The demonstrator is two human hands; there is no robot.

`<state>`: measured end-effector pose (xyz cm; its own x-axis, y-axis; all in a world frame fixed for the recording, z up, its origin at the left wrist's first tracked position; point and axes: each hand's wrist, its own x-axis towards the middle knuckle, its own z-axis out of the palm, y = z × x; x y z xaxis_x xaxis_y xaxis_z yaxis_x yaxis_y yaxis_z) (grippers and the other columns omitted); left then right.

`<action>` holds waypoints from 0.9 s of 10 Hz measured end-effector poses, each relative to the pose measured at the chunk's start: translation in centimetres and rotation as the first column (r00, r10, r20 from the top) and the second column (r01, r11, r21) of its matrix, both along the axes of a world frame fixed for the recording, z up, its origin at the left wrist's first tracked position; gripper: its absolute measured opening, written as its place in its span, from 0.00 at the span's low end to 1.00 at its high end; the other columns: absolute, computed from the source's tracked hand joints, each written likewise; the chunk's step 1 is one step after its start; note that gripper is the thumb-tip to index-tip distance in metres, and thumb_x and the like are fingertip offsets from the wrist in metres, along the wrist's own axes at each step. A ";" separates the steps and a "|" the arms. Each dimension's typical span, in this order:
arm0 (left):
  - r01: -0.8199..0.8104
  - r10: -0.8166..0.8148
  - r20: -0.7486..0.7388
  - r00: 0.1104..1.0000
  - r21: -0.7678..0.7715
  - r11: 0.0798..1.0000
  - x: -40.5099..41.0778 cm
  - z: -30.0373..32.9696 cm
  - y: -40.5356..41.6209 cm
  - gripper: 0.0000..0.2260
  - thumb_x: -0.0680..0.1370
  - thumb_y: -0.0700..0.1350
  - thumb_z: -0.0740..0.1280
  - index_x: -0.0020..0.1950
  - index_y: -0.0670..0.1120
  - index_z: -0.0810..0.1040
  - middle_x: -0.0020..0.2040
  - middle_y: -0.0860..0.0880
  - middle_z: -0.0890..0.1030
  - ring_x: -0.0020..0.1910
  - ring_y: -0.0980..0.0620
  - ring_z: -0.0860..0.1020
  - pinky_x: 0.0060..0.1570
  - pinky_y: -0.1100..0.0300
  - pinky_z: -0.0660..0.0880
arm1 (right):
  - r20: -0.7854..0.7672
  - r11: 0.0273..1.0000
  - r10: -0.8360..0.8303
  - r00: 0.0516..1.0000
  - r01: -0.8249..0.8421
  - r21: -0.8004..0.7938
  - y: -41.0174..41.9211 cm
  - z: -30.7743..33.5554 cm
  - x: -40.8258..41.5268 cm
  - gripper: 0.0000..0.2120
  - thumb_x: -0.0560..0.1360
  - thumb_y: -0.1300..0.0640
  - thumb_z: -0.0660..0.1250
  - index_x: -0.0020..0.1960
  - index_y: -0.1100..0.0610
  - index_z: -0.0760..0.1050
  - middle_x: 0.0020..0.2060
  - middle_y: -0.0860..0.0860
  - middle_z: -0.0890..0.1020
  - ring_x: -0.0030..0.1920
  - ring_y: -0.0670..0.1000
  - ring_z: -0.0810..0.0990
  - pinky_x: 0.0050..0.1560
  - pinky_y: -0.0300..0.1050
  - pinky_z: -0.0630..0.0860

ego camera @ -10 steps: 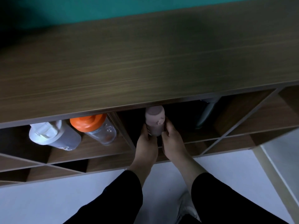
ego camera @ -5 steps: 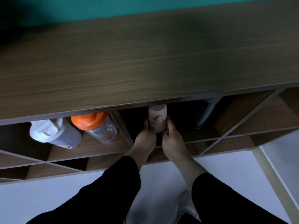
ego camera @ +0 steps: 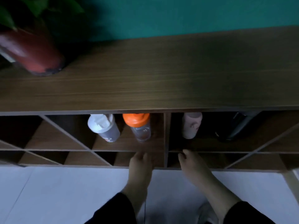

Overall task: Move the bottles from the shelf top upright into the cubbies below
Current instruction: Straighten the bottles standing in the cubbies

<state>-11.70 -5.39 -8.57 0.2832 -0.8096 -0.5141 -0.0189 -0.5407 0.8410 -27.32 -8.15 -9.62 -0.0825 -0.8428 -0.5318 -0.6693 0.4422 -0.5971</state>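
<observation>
1 head view looks steeply down, close over the shelf top (ego camera: 161, 81) and cubbies (ego camera: 127, 146).

Red plant pot (ego camera: 32, 52) with green leaves (ego camera: 9, 15) far left; teal wall (ego camera: 178, 15); pale floor (ego camera: 64, 194).

Orange-capped clear bottle (ego camera: 140, 126), teal wall (ego camera: 178, 15)

Matt wood-grain shelf top (ego camera: 161, 75); clear plastic bottle (ego camera: 141, 131) with an orange cap; glossy red pot (ego camera: 30, 52)
</observation>
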 end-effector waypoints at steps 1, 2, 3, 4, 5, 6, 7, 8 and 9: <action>-0.054 0.065 0.144 0.987 -0.075 0.996 4.9 0.3 -1.5 0.08 0.78 0.41 0.62 0.53 0.47 0.80 0.53 0.42 0.84 0.52 0.43 0.81 0.55 0.46 0.79 | 0.100 0.994 0.112 0.989 -0.112 -0.006 2.1 1.9 2.8 0.15 0.83 0.50 0.59 0.46 0.55 0.80 0.34 0.49 0.78 0.31 0.45 0.75 0.34 0.43 0.67; -0.069 0.085 0.131 0.988 -0.128 0.989 6.6 0.9 -2.7 0.17 0.76 0.40 0.61 0.64 0.46 0.77 0.58 0.45 0.83 0.56 0.46 0.80 0.58 0.49 0.76 | 0.206 0.987 0.157 0.966 -0.149 -0.054 2.9 2.1 5.9 0.17 0.83 0.50 0.58 0.69 0.51 0.74 0.62 0.48 0.80 0.60 0.46 0.79 0.58 0.42 0.73; -0.056 0.068 0.091 0.994 -0.134 0.989 7.3 1.2 -3.4 0.24 0.77 0.40 0.62 0.74 0.48 0.68 0.65 0.48 0.80 0.63 0.47 0.77 0.65 0.49 0.73 | 0.282 0.993 0.092 0.955 -0.069 -0.091 2.0 1.7 8.7 0.25 0.82 0.53 0.58 0.79 0.49 0.60 0.76 0.49 0.68 0.73 0.49 0.69 0.68 0.43 0.67; -0.051 0.048 -0.024 0.999 -0.136 0.989 7.8 0.5 -4.6 0.32 0.76 0.40 0.63 0.80 0.51 0.59 0.70 0.48 0.76 0.69 0.49 0.74 0.71 0.47 0.70 | 0.299 0.993 0.053 0.953 -0.019 -0.114 1.0 1.0 11.1 0.32 0.82 0.58 0.58 0.81 0.46 0.49 0.78 0.52 0.63 0.73 0.53 0.69 0.62 0.43 0.68; -0.036 0.017 -0.119 0.993 -0.155 0.987 7.9 -2.0 -5.7 0.34 0.71 0.46 0.65 0.77 0.56 0.63 0.72 0.48 0.75 0.69 0.49 0.75 0.68 0.44 0.73 | 0.283 0.989 -0.015 0.959 0.055 -0.134 -0.9 -0.1 12.6 0.34 0.82 0.58 0.57 0.81 0.44 0.44 0.78 0.53 0.64 0.73 0.56 0.69 0.64 0.47 0.69; 0.012 -0.036 -0.129 0.991 -0.182 0.983 7.5 -3.4 -6.2 0.33 0.69 0.46 0.66 0.74 0.57 0.66 0.67 0.52 0.80 0.66 0.50 0.79 0.65 0.45 0.75 | 0.496 0.970 -0.182 0.849 0.236 -0.049 -3.1 -1.1 13.8 0.24 0.83 0.45 0.53 0.78 0.40 0.56 0.71 0.51 0.74 0.68 0.54 0.75 0.61 0.50 0.76; 0.068 -0.091 -0.109 0.990 -0.199 0.978 7.4 -3.0 -6.5 0.32 0.72 0.42 0.64 0.75 0.59 0.66 0.65 0.53 0.82 0.63 0.50 0.80 0.65 0.44 0.75 | 0.709 0.945 -0.272 0.650 0.318 0.071 -4.9 -1.4 13.8 0.24 0.82 0.38 0.51 0.71 0.47 0.72 0.59 0.49 0.84 0.57 0.46 0.83 0.48 0.41 0.78; 0.120 -0.142 -0.085 0.986 -0.224 0.967 7.7 -3.3 -6.9 0.28 0.75 0.37 0.61 0.73 0.59 0.69 0.62 0.52 0.84 0.61 0.48 0.82 0.63 0.41 0.77 | 0.689 0.934 -0.262 0.675 0.356 0.006 -5.0 -1.7 13.8 0.17 0.84 0.49 0.55 0.71 0.46 0.69 0.59 0.45 0.82 0.56 0.42 0.81 0.55 0.42 0.77; 0.115 -0.145 -0.118 0.982 -0.229 0.967 7.8 -2.5 -7.5 0.27 0.75 0.34 0.60 0.73 0.52 0.70 0.62 0.48 0.84 0.60 0.45 0.82 0.62 0.45 0.78 | 0.584 0.958 -0.160 0.796 0.267 -0.101 -4.1 -1.4 13.6 0.27 0.82 0.66 0.57 0.76 0.46 0.60 0.67 0.44 0.73 0.71 0.48 0.71 0.68 0.52 0.72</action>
